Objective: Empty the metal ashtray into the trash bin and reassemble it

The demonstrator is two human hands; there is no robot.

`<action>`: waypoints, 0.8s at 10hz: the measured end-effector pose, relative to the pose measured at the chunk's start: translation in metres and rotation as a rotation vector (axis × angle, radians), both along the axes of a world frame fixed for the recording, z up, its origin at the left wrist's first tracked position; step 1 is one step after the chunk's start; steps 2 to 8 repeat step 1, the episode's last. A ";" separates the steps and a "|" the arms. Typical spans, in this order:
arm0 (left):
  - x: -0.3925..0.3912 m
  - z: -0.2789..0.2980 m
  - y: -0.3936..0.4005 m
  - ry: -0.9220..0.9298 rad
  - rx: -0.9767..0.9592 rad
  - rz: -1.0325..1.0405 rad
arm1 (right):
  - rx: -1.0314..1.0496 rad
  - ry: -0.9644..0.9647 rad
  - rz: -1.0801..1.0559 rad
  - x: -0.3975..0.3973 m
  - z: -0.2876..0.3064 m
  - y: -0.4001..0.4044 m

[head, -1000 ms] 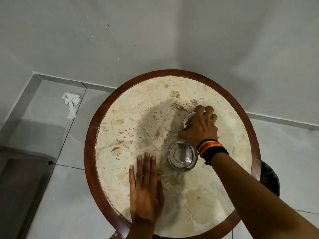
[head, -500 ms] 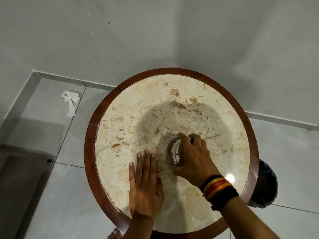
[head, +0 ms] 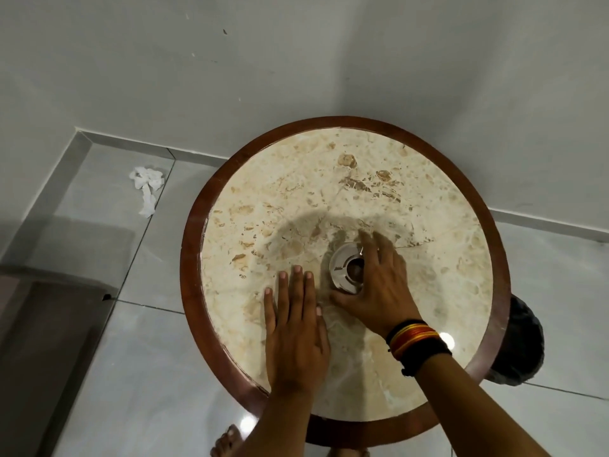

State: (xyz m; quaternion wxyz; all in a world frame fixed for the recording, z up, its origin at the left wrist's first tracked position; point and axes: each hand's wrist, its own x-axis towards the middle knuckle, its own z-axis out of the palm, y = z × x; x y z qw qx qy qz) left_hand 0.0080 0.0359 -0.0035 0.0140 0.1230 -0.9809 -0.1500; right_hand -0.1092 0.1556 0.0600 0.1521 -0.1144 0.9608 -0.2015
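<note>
Ashtray (head: 346, 270) on table (head: 428, 199), lidded, contents hidden, under spread right hand (head: 379, 288).

A single wide-angle head-worn view looks steeply down from above and close over a round beige marble table with a dark wooden rim (head: 191, 258), which fills the middle of the frame. It faces a plain grey wall (head: 296, 61) at the top, with glossy grey floor tiles (head: 99, 357) at the left and bottom edges.
</note>
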 end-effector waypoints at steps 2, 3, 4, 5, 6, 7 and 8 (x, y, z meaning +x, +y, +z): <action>0.001 -0.005 -0.001 0.061 0.061 0.016 | -0.068 0.179 -0.123 0.003 0.007 0.008; 0.001 -0.005 -0.001 0.061 0.061 0.016 | -0.068 0.179 -0.123 0.003 0.007 0.008; 0.001 -0.005 -0.001 0.061 0.061 0.016 | -0.068 0.179 -0.123 0.003 0.007 0.008; 0.001 -0.005 -0.001 0.061 0.061 0.016 | -0.068 0.179 -0.123 0.003 0.007 0.008; 0.001 -0.005 -0.001 0.061 0.061 0.016 | -0.068 0.179 -0.123 0.003 0.007 0.008; 0.001 -0.005 -0.001 0.061 0.061 0.016 | -0.068 0.179 -0.123 0.003 0.007 0.008; 0.001 -0.005 -0.001 0.061 0.061 0.016 | -0.068 0.179 -0.123 0.003 0.007 0.008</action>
